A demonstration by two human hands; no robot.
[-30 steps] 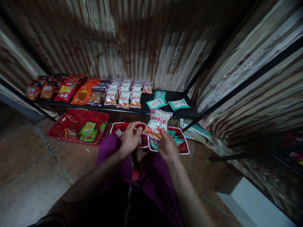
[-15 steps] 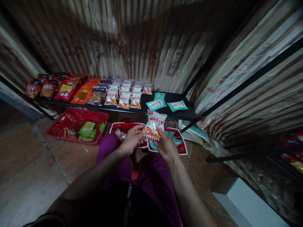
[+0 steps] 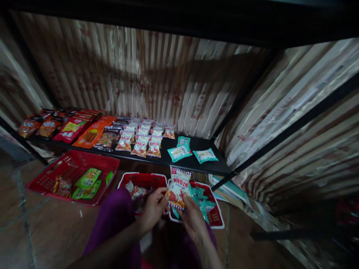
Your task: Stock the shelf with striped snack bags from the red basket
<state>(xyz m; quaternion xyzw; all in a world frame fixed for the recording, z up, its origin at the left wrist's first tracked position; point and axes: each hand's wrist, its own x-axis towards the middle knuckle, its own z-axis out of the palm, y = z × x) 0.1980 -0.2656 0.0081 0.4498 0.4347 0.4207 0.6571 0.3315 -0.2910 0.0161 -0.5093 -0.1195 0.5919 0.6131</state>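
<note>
A white-and-orange snack bag (image 3: pixel 178 188) with a striped top edge is held upright over the small baskets. My right hand (image 3: pixel 193 216) pinches its lower right corner, thumb on the front. The fingers of my left hand (image 3: pixel 153 209) are closed on its lower left edge. Beneath my left hand is a small red basket (image 3: pixel 162 178) with a white rim, holding wrapped snacks. Below my right hand, a matching basket (image 3: pixel 221 220) contains teal packets (image 3: pixel 206 206). Matching white-and-orange bags (image 3: pixel 140 145) lie in rows on the black shelf (image 3: pixel 193 169).
Three teal-and-white packets (image 3: pixel 205 155) lie at the shelf's right. Red bags (image 3: pixel 73 129), orange bags (image 3: pixel 94 133) and dark bags fill its left. A larger red basket (image 3: pixel 109 164) with green packets stands on the floor. A metal post (image 3: pixel 260 147) slants across the right side.
My view has tilted upward, so the shelf and baskets sit lower in the picture and an upper shelf edge appears. Both hands still hold the snack bag.
</note>
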